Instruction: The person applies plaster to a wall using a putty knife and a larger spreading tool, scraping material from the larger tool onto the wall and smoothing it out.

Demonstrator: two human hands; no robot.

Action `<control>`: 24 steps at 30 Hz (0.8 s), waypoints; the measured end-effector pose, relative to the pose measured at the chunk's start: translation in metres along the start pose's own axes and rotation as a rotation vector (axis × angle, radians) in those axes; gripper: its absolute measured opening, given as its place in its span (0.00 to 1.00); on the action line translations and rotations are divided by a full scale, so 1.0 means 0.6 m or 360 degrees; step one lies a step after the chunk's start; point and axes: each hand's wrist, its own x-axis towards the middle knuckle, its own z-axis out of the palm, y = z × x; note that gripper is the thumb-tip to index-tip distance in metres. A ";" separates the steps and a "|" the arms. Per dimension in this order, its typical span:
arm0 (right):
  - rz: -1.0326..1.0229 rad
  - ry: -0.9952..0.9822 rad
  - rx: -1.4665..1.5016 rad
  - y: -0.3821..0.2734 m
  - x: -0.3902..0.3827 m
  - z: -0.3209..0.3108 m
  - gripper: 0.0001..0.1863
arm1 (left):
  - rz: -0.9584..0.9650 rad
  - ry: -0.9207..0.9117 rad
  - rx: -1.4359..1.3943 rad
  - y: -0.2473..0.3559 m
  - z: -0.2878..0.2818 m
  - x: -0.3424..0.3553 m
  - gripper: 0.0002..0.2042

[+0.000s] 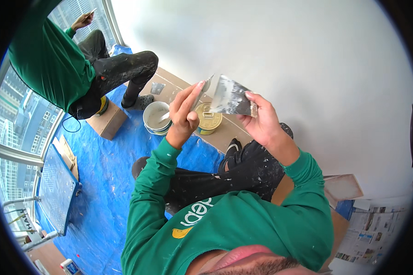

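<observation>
My left hand (182, 114) holds a narrow metal putty knife (203, 90), its blade pointing up beside the other tool. My right hand (265, 120) grips a wide flat filling knife (232, 97) by its edge, thumb on top. White filler is smeared over the dark metal of this wide blade. The two blades are close together; whether they touch I cannot tell. Below my left hand stands a white bucket (147, 123) with pale filler and a light-coloured tool inside. Next to it, a round tub with a gold-yellow lid (208, 120) sits beneath the wide blade.
At the left a co-worker in a green top (55, 64) sits on a wooden box (108, 121), a thin object in one hand. Blue sheeting (101, 174) covers the floor, with cardboard (170, 82) along the white wall (307, 55). A blue step platform (57, 188) stands by the windows.
</observation>
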 end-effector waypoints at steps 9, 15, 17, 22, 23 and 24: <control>0.0110 -0.0192 0.0046 -0.079 -0.004 0.008 0.10 | 0.0226 -0.0690 0.0372 -0.027 0.003 -0.002 0.21; -0.0566 -0.0189 -0.0112 -0.290 0.014 0.063 0.12 | -0.0639 -0.0480 0.0003 -0.015 0.023 -0.070 0.13; -0.0925 -0.0232 -0.0377 -0.374 0.012 0.086 0.15 | -0.0869 -0.0250 -0.0149 -0.022 0.026 -0.073 0.12; -0.1633 -0.0028 -0.1104 -0.576 0.003 0.201 0.18 | -0.1367 -0.0005 -0.0246 -0.079 -0.006 -0.089 0.18; -0.1774 0.0030 -0.1305 -0.621 0.006 0.218 0.18 | -0.1503 0.0062 -0.0299 -0.086 -0.002 -0.090 0.20; -0.1830 0.0137 -0.1557 -0.653 0.017 0.236 0.18 | -0.1440 0.0359 -0.0435 -0.071 0.006 -0.067 0.23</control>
